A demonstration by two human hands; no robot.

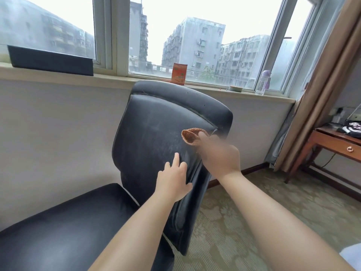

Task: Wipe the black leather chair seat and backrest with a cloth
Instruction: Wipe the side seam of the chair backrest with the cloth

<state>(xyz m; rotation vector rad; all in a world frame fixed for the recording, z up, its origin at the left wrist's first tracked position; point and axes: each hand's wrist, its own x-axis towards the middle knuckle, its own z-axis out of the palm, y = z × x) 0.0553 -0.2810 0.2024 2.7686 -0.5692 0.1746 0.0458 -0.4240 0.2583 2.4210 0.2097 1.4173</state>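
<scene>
The black leather chair fills the middle of the view, its backrest (pixel 156 130) upright and its seat (pixel 64 222) at the lower left. My right hand (pixel 218 153), blurred, grips a small brown cloth (pixel 190 136) against the backrest's right side. My left hand (pixel 174 178) rests on the lower right part of the backrest with its fingers spread and straight. Faint pale streaks show on the leather near the cloth.
A windowsill behind the chair carries an orange box (pixel 178 73), a small dish (pixel 235 88), a clear bottle (pixel 263 83) and a dark flat panel (pixel 50 60). Brown curtains (pixel 320 90) hang at the right, beside a wooden desk (pixel 332 145). Patterned carpet (pixel 244 222) lies right of the chair.
</scene>
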